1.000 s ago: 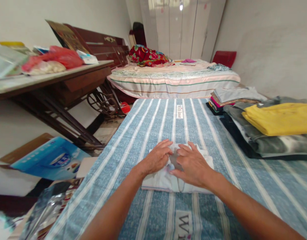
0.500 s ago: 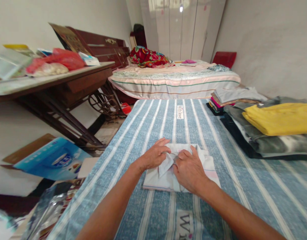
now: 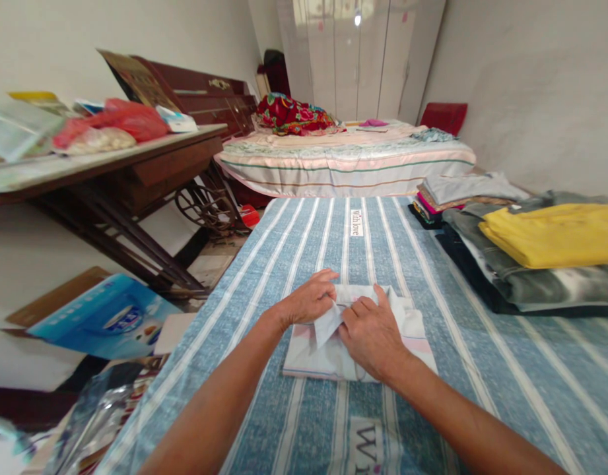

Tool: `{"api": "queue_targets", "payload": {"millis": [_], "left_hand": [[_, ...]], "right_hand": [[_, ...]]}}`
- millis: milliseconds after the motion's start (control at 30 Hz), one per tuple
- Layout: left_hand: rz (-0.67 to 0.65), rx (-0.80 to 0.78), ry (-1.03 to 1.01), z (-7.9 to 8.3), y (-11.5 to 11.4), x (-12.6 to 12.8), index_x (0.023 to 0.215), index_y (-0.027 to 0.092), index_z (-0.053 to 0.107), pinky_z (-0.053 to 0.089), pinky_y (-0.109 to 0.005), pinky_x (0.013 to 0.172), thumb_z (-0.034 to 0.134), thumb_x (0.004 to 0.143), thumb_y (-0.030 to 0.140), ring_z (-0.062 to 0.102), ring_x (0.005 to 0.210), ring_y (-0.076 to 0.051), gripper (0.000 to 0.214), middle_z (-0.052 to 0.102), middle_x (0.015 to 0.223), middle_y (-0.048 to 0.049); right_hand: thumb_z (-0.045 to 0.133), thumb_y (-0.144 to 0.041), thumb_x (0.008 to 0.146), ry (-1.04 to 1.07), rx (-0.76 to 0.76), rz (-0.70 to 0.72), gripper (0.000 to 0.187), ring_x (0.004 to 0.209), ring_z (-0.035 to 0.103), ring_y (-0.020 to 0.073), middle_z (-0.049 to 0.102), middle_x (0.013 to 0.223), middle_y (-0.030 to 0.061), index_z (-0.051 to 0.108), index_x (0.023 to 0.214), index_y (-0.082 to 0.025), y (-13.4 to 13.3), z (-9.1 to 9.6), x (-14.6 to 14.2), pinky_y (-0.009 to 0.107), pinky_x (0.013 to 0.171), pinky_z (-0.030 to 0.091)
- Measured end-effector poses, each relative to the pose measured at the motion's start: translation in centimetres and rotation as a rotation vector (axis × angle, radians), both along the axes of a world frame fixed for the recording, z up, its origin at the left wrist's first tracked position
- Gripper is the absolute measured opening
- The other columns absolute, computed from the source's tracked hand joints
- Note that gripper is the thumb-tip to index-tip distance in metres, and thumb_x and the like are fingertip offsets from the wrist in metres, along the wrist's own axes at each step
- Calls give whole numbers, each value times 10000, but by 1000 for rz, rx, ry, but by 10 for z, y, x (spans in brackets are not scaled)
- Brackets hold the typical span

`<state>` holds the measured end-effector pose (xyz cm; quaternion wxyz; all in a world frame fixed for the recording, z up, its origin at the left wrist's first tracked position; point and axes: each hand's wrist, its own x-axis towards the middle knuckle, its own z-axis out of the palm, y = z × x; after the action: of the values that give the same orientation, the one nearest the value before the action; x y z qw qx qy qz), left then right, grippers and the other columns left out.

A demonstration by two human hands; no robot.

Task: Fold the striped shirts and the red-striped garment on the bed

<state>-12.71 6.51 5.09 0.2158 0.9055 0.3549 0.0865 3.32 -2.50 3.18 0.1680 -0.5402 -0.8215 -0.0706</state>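
A white folded shirt [image 3: 313, 359] with faint pink and blue stripes lies on the blue striped bedspread [image 3: 224, 369] in front of me. My left hand [image 3: 314, 297] is at its far left part, thumb and fingers closed on a raised flap that looks like the collar. Close beside it, my right hand [image 3: 373, 330] has its fingers curled on the same raised cloth, with the thumb stretched upward. The fingertips of both hands are partly hidden by the fabric and the knuckles.
To the right are stacks of folded clothes, with a yellow garment [image 3: 556, 234] on top of one. On the left stands a sewing machine table [image 3: 179, 142] bearing a red plastic bag [image 3: 130, 119]. A blue box [image 3: 105, 316] sits below it. Farther back is a bed [image 3: 348, 161].
Both hands have shifted slightly at the flap, drawing closer together. The shirt's body lies in the same place.
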Motion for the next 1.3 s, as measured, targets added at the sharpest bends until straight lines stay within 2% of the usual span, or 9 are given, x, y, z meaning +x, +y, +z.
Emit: {"api": "queue_targets", "payload": {"millis": [333,500,600,767,867,1033,1100,1200,1300], "left_hand": [[43,-35,-46,-4,7,-10,916,179,654,277,-390,1075,439,788,101,331,1317,-213,262,429,1396,-78],[44,20,-80,-6,11,-10,847,175,654,319,-383,1047,446,857,235,392,1273,-216,217,500,1330,-92],[51,81,-131,-15,16,-3,693,169,633,359,-351,1013,447,872,286,465,1197,-203,283,578,1222,-90],[124,151,-211,-29,26,12,520,188,579,437,-315,866,461,877,343,583,879,-165,406,671,853,-39],[155,176,-243,-31,31,16,488,194,548,435,-306,818,457,879,387,577,789,-160,446,652,719,-23],[72,143,-197,-28,35,18,471,191,475,406,-288,803,399,898,422,563,694,-141,492,599,608,-8],[44,123,-181,-27,37,17,446,185,417,395,-278,792,383,901,425,541,642,-130,515,551,553,0],[45,95,-154,-26,39,17,424,183,363,387,-256,728,390,889,430,494,582,-118,528,473,494,10],[60,54,-130,-23,41,18,416,183,372,367,-236,632,424,865,452,452,530,-108,527,425,455,20]], "right_hand": [[507,-181,839,17,51,4,188,821,570,228,646,714,70,655,726,-161,-1,-8,2,526,1049,156],[508,-186,834,53,57,14,181,846,567,233,646,722,76,653,728,-163,-2,-9,1,519,1057,152],[506,-184,834,66,60,28,181,848,563,227,646,724,74,649,725,-169,-2,-11,1,520,1061,148],[493,-180,842,56,80,46,198,828,559,212,634,713,59,639,708,-181,-1,-15,2,520,1062,152],[482,-171,847,54,82,52,205,816,557,204,628,710,52,632,709,-184,0,-17,3,520,1061,154],[480,-187,848,76,37,44,192,847,560,219,629,730,63,633,732,-173,0,-13,3,519,1060,159],[486,-197,843,113,30,38,166,896,556,234,636,772,74,643,879,-157,-1,-11,3,516,1060,169],[473,-153,837,128,73,100,335,909,547,230,631,802,65,559,1161,-161,-3,-10,2,517,1059,179],[445,-94,835,125,122,193,269,824,544,194,607,756,34,614,1021,-193,-3,-15,2,506,1076,159]]}}
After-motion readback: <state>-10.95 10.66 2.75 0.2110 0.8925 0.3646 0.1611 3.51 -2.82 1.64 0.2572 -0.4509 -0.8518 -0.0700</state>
